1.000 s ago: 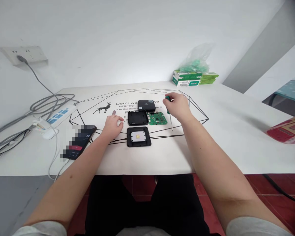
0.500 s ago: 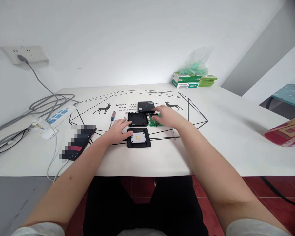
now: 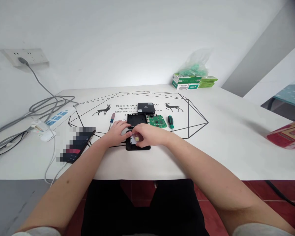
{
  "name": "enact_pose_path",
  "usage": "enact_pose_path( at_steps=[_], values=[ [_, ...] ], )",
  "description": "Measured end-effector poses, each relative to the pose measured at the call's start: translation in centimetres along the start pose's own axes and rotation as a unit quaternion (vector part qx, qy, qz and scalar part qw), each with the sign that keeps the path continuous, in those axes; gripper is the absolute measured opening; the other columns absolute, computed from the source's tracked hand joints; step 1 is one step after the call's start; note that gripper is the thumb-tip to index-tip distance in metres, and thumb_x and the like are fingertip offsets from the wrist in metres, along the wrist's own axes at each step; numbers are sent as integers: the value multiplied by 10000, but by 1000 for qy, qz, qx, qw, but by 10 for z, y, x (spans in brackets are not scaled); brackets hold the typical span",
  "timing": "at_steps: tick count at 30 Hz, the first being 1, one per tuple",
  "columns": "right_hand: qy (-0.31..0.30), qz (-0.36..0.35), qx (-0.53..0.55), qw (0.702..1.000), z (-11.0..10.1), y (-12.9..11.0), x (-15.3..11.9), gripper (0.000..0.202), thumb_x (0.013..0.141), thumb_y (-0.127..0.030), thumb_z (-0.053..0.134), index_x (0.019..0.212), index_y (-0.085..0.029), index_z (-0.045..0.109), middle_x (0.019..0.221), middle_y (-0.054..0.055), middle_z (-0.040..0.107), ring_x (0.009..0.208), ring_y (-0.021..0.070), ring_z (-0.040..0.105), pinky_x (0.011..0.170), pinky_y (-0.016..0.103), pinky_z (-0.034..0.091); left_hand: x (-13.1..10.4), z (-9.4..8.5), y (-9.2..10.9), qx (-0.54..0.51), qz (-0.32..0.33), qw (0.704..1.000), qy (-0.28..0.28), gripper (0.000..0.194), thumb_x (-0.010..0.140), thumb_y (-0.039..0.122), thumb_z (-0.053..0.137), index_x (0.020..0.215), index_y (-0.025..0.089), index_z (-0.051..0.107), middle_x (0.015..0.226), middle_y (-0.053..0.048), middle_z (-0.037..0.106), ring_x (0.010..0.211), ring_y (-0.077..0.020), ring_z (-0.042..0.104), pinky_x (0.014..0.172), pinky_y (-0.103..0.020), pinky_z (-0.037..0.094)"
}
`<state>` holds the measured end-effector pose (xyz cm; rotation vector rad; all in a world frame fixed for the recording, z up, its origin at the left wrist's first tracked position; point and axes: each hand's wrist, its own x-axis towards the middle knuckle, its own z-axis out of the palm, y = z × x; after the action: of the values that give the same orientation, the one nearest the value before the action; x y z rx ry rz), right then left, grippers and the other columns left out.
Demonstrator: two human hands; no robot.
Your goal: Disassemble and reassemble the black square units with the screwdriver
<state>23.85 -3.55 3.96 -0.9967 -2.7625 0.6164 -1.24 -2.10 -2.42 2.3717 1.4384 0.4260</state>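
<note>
My left hand (image 3: 116,131) has its fingers apart, fingertips at the left edge of a black plastic shell (image 3: 132,120) and thumb at the corner of a black cover (image 3: 144,148) nearer me. A silver metal plate (image 3: 133,140) with a yellowish square lies in that cover. Over it curls my right hand (image 3: 149,133), thumb and fingers closed about the plate and hiding much of it. Whether the plate is lifted I cannot tell. Beside the shell sits a green circuit board (image 3: 158,121). Behind stands a black box (image 3: 146,107).
A green-handled screwdriver (image 3: 170,122) lies right of the board, another screwdriver (image 3: 112,117) left of the shell. Further left are a phone (image 3: 81,144), a power strip (image 3: 60,117) and cables. Green-and-white boxes (image 3: 186,82) stand by the wall; a red package (image 3: 287,135) is at right.
My right hand has moved from the circuit board towards me and left, onto the metal plate. The board and the green screwdriver handle are now uncovered. My left hand has barely moved.
</note>
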Motion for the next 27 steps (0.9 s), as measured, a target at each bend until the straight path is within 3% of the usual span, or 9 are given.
enact_pose_path(
  at_steps=[4,10,14,20,23,27],
  values=[
    [13,30,38,999,-16,8,-10,372,774,-246,788,1126,-199,681,987,48,739,847,211,652,724,314,458,0,0,-1,-1,-3,1000,3,610,1079,641,499,1502,230,654,1710,-123,503,1652,-389,298,1363,-616,272],
    [-76,187,-32,979,-42,30,-29,194,730,-220,768,870,-237,636,867,21,709,741,201,606,630,335,402,-3,-2,1,4,14,1000,7,566,1049,609,574,1469,243,676,1667,-120,535,1613,-374,353,1345,-589,313],
    [-103,195,-21,975,-38,39,-30,285,681,-175,797,875,-255,603,878,2,698,763,202,612,611,328,389,-4,-3,4,5,19,1000,14,509,1038,568,587,1410,241,705,1614,-120,578,1583,-377,380,1330,-598,327],
    [-52,176,17,983,-32,56,-25,278,752,-284,844,921,-259,625,961,12,739,818,209,656,674,325,446,-4,-4,5,-7,34,999,22,511,1029,573,590,1412,249,688,1567,-122,608,1548,-367,427,1324,-584,338],
    [-8,197,-38,980,-34,68,-23,135,829,-223,767,930,-248,681,1005,45,766,841,221,670,715,334,446,-4,-5,5,-19,33,999,31,528,1032,568,583,1451,254,652,1536,-114,632,1526,-367,449,1311,-589,359],
    [-16,229,-63,971,-34,77,-18,57,854,-201,753,881,-239,720,1024,50,787,863,226,682,721,329,458,-5,-5,6,-17,22,999,30,489,1028,562,586,1395,255,691,1556,-119,609,1555,-376,421,1326,-598,337]
  ],
)
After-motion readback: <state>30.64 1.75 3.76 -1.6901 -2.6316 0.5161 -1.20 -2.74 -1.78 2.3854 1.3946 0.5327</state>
